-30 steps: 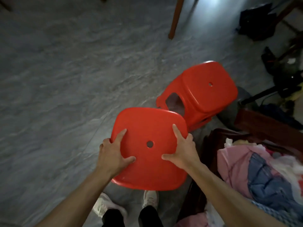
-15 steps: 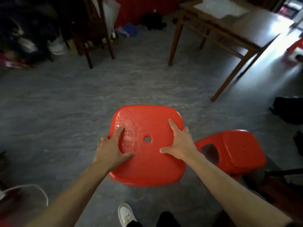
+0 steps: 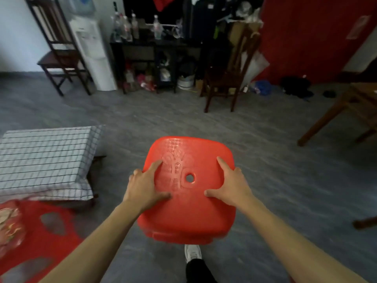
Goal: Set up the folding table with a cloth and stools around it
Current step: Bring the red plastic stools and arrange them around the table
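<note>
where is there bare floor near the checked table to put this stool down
Bare grey floor lies right of the cloth-covered table, ahead of the held red stool. The near-left corner is crowded by another red stool; the back wall is cluttered.

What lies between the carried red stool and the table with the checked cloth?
Only bare grey floor separates the red stool from the table, seen in the head view.

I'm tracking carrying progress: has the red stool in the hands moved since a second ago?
Yes. The red stool was beside another red stool then; now it is held near the checked-cloth table, to its right, carried across the floor.
</note>
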`<act>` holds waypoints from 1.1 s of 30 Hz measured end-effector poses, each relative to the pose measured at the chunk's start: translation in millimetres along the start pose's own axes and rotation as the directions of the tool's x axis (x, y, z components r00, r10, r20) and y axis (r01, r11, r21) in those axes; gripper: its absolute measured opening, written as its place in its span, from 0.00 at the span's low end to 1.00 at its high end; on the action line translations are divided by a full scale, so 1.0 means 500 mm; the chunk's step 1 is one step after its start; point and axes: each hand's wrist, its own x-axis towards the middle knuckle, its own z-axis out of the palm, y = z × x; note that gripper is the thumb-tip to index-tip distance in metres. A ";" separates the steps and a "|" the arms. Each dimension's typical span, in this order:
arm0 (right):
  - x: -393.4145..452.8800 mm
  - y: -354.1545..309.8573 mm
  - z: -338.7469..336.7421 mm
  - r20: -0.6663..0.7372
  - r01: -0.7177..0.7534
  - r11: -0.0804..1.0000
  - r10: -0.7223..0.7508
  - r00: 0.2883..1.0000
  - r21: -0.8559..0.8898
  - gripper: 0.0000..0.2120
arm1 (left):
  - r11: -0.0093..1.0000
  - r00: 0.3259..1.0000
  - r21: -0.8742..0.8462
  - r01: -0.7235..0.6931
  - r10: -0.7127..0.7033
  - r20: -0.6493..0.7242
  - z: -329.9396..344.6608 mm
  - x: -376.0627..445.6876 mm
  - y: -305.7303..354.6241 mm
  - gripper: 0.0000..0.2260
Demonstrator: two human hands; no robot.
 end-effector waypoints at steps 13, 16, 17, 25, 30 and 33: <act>0.353 -0.169 -0.011 0.195 0.343 0.939 -0.339 0.920 0.013 0.60 | 0.951 0.938 -0.029 0.308 -0.309 -0.157 -0.115 0.175 -0.039 0.49; 0.408 -0.225 -0.015 0.209 0.410 0.912 -0.400 0.892 -0.005 0.59 | 0.936 0.915 -0.079 0.344 -0.353 -0.197 -0.138 0.201 -0.055 0.50; 0.429 -0.246 -0.016 0.221 0.419 0.908 -0.407 0.886 -0.008 0.59 | 0.927 0.904 -0.109 0.359 -0.374 -0.207 -0.147 0.213 -0.062 0.50; 0.622 -0.437 0.025 0.302 0.519 0.851 -0.477 0.826 -0.076 0.58 | 0.848 0.818 -0.254 0.465 -0.522 -0.242 -0.201 0.364 -0.173 0.47; 0.725 -0.550 0.075 0.343 0.518 0.844 -0.451 0.824 -0.135 0.58 | 0.811 0.798 -0.310 0.495 -0.566 -0.206 -0.227 0.475 -0.255 0.46; 0.779 -0.608 0.099 0.356 0.527 0.837 -0.452 0.818 -0.149 0.58 | 0.791 0.787 -0.356 0.498 -0.584 -0.197 -0.240 0.529 -0.296 0.46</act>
